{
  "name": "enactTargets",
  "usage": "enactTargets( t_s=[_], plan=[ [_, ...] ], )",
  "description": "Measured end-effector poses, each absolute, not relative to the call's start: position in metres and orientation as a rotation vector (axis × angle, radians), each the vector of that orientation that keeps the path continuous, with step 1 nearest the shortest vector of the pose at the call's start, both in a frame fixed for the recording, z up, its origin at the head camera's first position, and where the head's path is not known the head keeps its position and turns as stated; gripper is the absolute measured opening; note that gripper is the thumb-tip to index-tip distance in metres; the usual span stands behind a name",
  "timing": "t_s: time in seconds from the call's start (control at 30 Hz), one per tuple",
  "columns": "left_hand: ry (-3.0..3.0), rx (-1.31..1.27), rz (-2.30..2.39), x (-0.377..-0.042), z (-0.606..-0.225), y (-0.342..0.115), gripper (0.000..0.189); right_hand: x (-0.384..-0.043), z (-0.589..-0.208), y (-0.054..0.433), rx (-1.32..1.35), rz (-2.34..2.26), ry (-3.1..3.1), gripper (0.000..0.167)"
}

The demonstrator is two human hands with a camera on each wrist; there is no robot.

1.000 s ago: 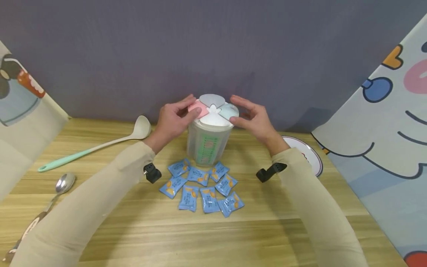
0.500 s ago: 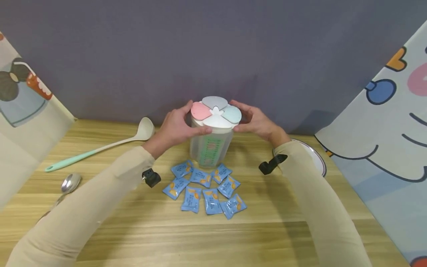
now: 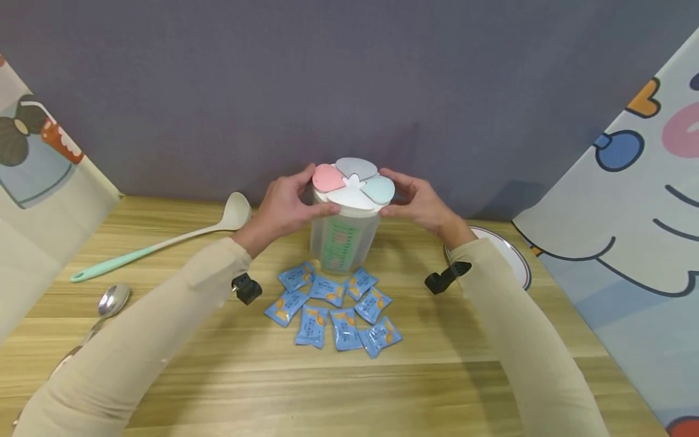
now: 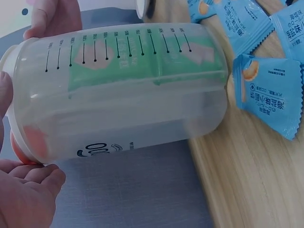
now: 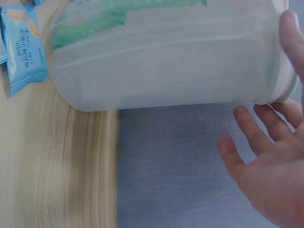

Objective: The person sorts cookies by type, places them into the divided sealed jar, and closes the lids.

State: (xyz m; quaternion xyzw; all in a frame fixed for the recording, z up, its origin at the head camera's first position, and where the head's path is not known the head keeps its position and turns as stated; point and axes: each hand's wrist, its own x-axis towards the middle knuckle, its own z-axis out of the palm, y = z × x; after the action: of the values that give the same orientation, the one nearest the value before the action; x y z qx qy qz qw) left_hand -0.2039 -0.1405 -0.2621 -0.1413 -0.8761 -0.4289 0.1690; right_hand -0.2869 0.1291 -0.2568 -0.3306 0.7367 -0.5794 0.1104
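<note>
A tall translucent storage container [image 3: 349,237] stands upright on the table, measuring marks printed down its side. Green-and-pink contents [image 4: 137,61], seemingly packets, show through part of its wall. Its white lid [image 3: 349,196] carries petal-shaped flaps in pink, grey, white and pale teal, all lying down. My left hand [image 3: 286,206] grips the lid's left rim, thumb along the front. From the right, my right hand [image 3: 420,203] holds the opposite rim between thumb and fingers. Several blue snack packets [image 3: 333,309] lie in front of the container; in the left wrist view, one packet [image 4: 268,92] is close to its base.
On the left lies a ladle [image 3: 180,238] with a mint handle, and below it a metal spoon [image 3: 113,301] partly behind my sleeve. A white plate [image 3: 505,252] sits under my right forearm. A grey partition [image 3: 349,79] rises behind the container.
My left hand has shifted from the pink flap to the lid's rim, thumb now at the front. The lid has since turned slightly clockwise as seen from above. The packets stay put.
</note>
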Motion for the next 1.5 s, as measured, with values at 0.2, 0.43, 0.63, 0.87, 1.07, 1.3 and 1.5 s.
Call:
enactTargets(
  t_s=[0.2, 0.43, 0.63, 0.87, 1.07, 1.3, 1.5],
  plan=[
    [-2.458, -0.409, -1.275, -0.203, -0.265, -0.144, 0.081, -0.281, -0.261, 0.132, -0.906, -1.764, 2.236, 0.077],
    [-2.421, -0.393, -1.324, -0.202, -0.27, -0.148, 0.064, -0.275, -0.267, 0.135, -0.924, -1.82, 2.315, 0.056],
    [-2.413, -0.371, -1.289, -0.202, -0.272, -0.149, 0.053, -0.271, -0.273, 0.135, -1.0, -1.879, 2.376, 0.046],
    [-2.375, -0.391, -1.309, -0.202, -0.274, -0.15, 0.043, -0.257, -0.275, 0.132, -0.999, -1.902, 2.494, 0.039],
    [-2.344, -0.395, -1.308, -0.202, -0.273, -0.152, 0.039, -0.246, -0.277, 0.132, -1.029, -1.914, 2.526, 0.039],
    [-2.356, -0.397, -1.325, -0.197, -0.273, -0.152, 0.041, -0.248, -0.282, 0.138, -1.137, -2.016, 2.363, 0.043],
    [-2.502, -0.366, -1.261, -0.187, -0.267, -0.143, 0.073, -0.263, -0.275, 0.141, -1.108, -1.974, 2.248, 0.075]
  ],
)
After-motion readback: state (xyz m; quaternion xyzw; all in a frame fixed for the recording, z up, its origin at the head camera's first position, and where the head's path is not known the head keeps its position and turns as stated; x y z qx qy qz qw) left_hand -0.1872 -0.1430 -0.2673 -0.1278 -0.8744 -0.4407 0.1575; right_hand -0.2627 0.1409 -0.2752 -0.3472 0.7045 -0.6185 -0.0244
